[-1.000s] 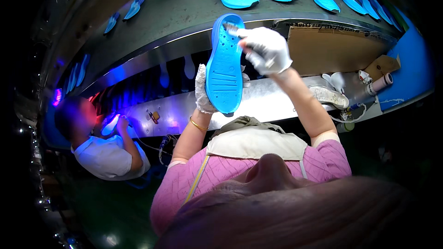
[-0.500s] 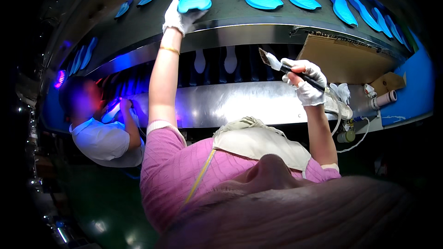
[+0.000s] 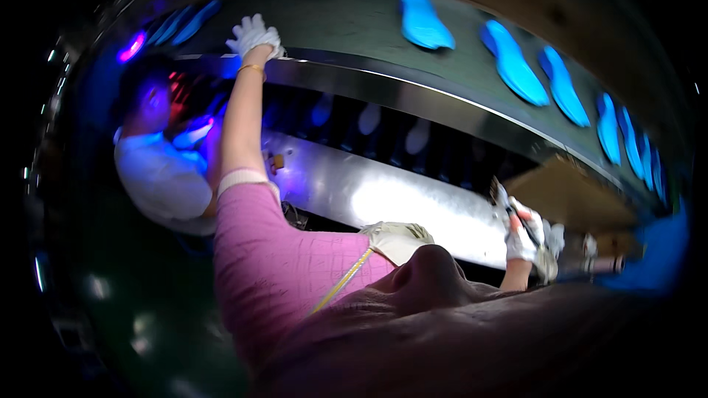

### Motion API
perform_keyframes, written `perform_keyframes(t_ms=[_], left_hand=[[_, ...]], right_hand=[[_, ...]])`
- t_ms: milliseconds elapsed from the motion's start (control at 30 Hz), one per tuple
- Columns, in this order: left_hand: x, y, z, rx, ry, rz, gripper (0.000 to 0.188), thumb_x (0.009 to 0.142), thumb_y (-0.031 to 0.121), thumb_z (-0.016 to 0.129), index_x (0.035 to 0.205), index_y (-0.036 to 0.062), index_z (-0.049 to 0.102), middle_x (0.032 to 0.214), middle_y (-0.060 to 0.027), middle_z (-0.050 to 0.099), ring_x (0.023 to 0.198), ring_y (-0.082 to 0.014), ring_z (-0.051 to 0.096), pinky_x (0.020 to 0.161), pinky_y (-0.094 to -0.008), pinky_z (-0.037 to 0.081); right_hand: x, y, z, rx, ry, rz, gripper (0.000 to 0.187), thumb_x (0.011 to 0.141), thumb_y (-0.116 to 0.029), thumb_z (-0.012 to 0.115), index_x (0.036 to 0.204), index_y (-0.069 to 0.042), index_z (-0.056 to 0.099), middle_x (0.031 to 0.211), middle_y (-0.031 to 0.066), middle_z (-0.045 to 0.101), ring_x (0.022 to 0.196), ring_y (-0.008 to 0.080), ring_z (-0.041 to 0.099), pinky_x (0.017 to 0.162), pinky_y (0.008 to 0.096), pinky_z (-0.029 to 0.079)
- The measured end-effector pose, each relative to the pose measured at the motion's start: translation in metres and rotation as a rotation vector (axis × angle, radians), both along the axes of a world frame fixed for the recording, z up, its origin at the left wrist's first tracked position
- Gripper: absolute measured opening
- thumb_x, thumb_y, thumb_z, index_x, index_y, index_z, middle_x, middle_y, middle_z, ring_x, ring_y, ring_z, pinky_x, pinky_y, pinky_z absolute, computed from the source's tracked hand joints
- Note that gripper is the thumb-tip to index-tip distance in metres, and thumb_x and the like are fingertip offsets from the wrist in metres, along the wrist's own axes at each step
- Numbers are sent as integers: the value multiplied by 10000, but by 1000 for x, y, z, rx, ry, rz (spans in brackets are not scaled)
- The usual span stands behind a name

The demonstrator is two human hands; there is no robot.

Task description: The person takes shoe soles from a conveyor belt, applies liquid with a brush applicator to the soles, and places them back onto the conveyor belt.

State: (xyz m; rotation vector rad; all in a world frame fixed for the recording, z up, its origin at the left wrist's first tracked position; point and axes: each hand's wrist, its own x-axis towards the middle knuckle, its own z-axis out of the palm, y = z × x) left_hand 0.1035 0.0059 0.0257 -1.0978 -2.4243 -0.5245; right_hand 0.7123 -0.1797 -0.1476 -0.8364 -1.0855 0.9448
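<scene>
My left hand (image 3: pixel 256 35), in a white glove, reaches out over the near edge of the dark conveyor belt (image 3: pixel 332 18). Its fingers are spread and nothing shows in them. Glowing blue shoe soles lie along the belt; the nearest one, a blue shoe sole (image 3: pixel 424 22), is well to the right of that hand. Over the metal ledge at the right, my right hand (image 3: pixel 522 232), gloved with some fingertips bare, is closed around the dark handle of a brush (image 3: pixel 501 195). The bristles point up and away from me.
A person (image 3: pixel 158 177) in a white top works at the left beside a pink-lit lamp (image 3: pixel 133 47). Below the belt runs a shiny metal ledge (image 3: pixel 398 203), with dark slots and pale sole shapes behind it. A cardboard box (image 3: pixel 571 190) stands at the right.
My left hand has come off the blue sole it was at and spread its fingers further left. The view has turned, so belt and ledge now slant. The right hand still holds the brush.
</scene>
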Motion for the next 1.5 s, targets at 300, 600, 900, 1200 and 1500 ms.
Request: perform_keyframes(t_ms=[300, 600, 900, 1200, 1500], left_hand=[[-161, -25, 5, 21, -124, 396, 625, 704, 334, 718, 1277, 216, 499, 1337, -55, 444, 1286, -310, 369, 1068, -601, 232], [-274, -7, 14, -42, 192, 210, 515, 732, 208, 681, 1229, 143, 559, 1202, -120, 567, 1162, -335, 526, 926, -454, 474], [-272, 38, -19, -40, -104, -177, 443, 783, 147, 645, 1216, 100, 562, 1190, -131, 568, 1119, -325, 535, 916, -409, 465], [-182, 50, -64, 118, -900, -592, 372, 835, 85, 609, 1203, 57, 564, 1178, -142, 570, 1076, -316, 544, 906, -364, 456], [-209, 19, -83, -153, -145, -456, 375, 807, 225, 630, 1105, -2, 628, 1179, -214, 590, 1113, -348, 533, 944, -393, 424]], right_hand=[[-7, 23, -24, -324, 128, -106, 184, 825, -19, 673, 976, -74, 584, 935, 81, 660, 619, 94, 549, 551, 193, 430], [13, 66, -100, -395, 215, -239, 297, 830, -14, 660, 1098, -41, 535, 989, 65, 599, 856, 165, 576, 773, 279, 479], [-76, 77, -40, -483, 248, -197, 256, 801, 10, 684, 1027, -19, 567, 979, 83, 619, 879, 163, 624, 759, 274, 545], [-33, 76, -54, -484, 155, -127, 197, 799, -72, 723, 963, -20, 628, 904, 54, 645, 787, 126, 614, 714, 243, 508], [-16, 74, -51, -403, 44, 87, 191, 789, -77, 727, 949, -6, 652, 887, 67, 668, 781, 124, 617, 694, 242, 502]])
